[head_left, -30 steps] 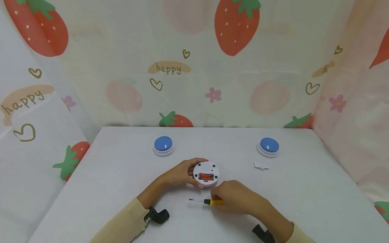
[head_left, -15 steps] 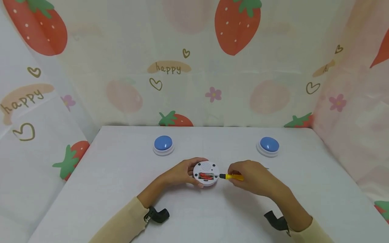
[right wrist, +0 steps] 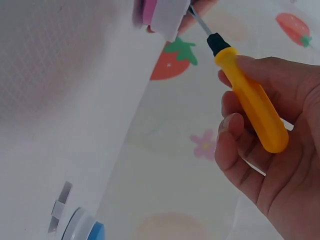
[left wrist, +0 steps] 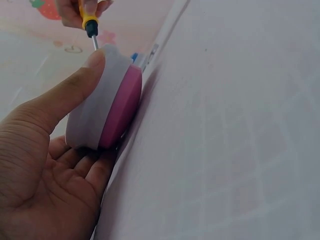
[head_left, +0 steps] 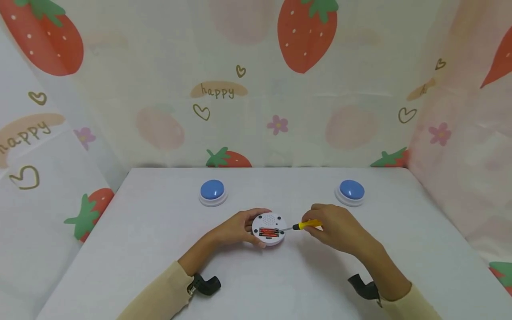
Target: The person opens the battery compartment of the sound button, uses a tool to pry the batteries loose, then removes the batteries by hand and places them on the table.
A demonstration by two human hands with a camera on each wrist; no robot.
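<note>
In the head view my left hand [head_left: 240, 229] grips the left side of a round white button [head_left: 269, 218], which lies underside up with red batteries [head_left: 269, 232] in its open compartment. The left wrist view shows the button's pink dome [left wrist: 123, 107] facing the table, my thumb on the white rim and fingers beneath. My right hand [head_left: 336, 226] pinches the yellow handle of a screwdriver [head_left: 312, 224]. Its metal shaft points left, with the tip at the right end of the battery compartment; whether it touches a battery I cannot tell.
Two white buttons with blue domes stand toward the back of the white table, a left one [head_left: 212, 192] and a right one [head_left: 350, 192]. A small white battery cover [right wrist: 60, 207] lies near the right one. Strawberry-printed cloth [head_left: 300, 124] rises behind the table.
My right hand has moved up and right from in front of the button, bringing the screwdriver tip to the battery compartment. My left hand and the button have stayed in place.
</note>
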